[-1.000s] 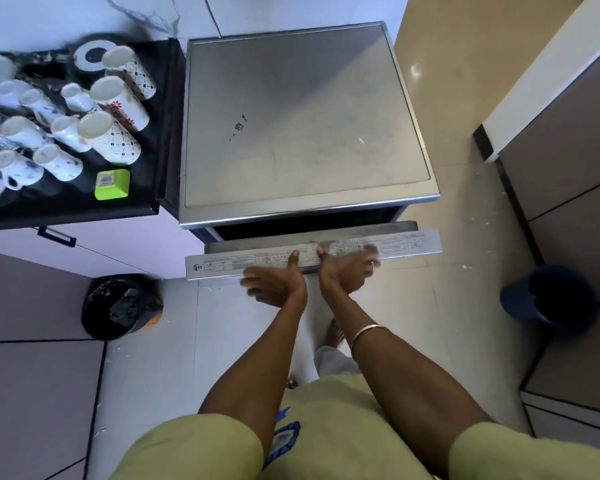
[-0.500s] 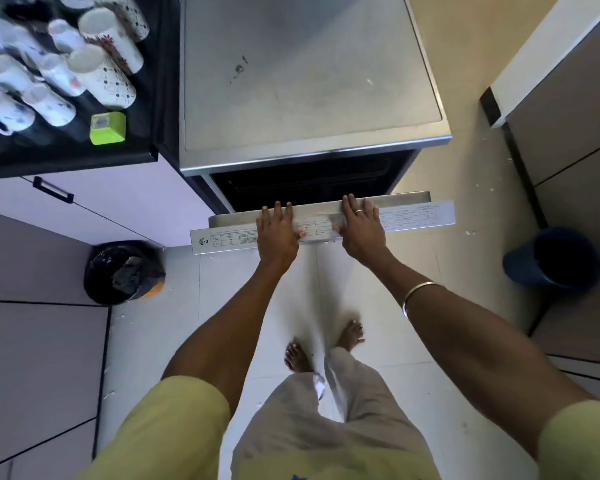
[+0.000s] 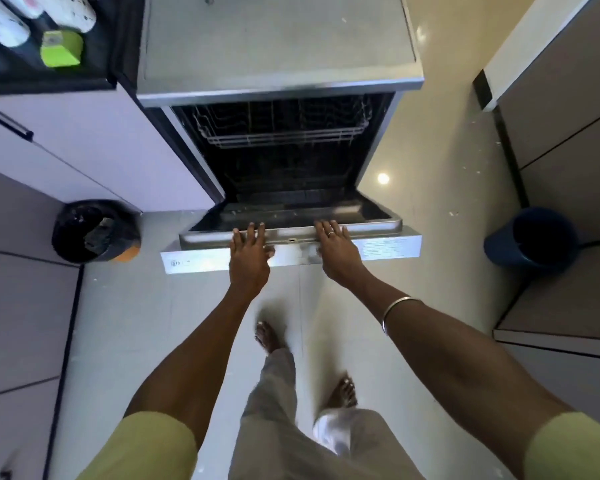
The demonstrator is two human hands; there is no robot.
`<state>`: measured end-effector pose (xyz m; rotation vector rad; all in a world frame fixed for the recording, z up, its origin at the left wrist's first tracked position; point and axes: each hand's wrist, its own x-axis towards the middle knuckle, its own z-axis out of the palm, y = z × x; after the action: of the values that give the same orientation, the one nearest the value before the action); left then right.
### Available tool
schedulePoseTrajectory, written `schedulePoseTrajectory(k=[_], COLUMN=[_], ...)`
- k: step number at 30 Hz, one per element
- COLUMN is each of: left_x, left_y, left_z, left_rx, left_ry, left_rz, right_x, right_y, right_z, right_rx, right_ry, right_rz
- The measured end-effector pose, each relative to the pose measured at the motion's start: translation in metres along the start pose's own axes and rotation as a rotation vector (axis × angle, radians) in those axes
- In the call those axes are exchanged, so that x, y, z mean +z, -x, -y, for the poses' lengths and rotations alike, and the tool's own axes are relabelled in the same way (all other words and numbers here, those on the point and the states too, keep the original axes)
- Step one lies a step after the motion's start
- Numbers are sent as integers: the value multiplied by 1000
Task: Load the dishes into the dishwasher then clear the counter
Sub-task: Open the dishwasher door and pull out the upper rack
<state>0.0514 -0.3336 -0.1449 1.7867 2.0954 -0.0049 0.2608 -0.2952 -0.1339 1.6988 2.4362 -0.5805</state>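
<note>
Nearest to us, at the lip of the dishwasher door (image 3: 291, 245), we have both hands laid over its top edge: our left hand (image 3: 248, 256) sits left of the latch, our right hand (image 3: 338, 252) right of it, fingers stretched forward over the rim and thumbs seemingly tucked below, though we cannot see them clearly. Neither grip is clenched; the fingers lie mostly straight and press on the panel, which suits steadying a hinged door evenly from both sides so it does not drop or twist. We judge the door is partly lowered, not yet flat. Beyond it, inside the dishwasher (image 3: 278, 50), the wire rack (image 3: 281, 131) stands with nothing in it that we can see, so loading has not begun. Farther off at upper left, on the dark desk (image 3: 49, 83), the mugs (image 3: 4, 24) wait beside a small green box (image 3: 61, 48), close enough to reach once the door is down. A black bin (image 3: 94, 232) stands on the floor left of the door, clear of it.
</note>
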Motion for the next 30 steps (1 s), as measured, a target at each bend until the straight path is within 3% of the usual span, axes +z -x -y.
schedulePoseTrajectory(k=[8, 15, 30], left_x=[64, 152, 408], left_y=[63, 105, 130], left_z=[17, 51, 124], left_rx=[1, 39, 56], left_ry=[-26, 18, 39], left_rz=[120, 201, 367], right_x=[77, 161, 416], right_y=[49, 89, 107], right_z=[-3, -2, -30], right_rx=[8, 63, 173], right_ry=[-11, 6, -56], right_rz=[176, 222, 382])
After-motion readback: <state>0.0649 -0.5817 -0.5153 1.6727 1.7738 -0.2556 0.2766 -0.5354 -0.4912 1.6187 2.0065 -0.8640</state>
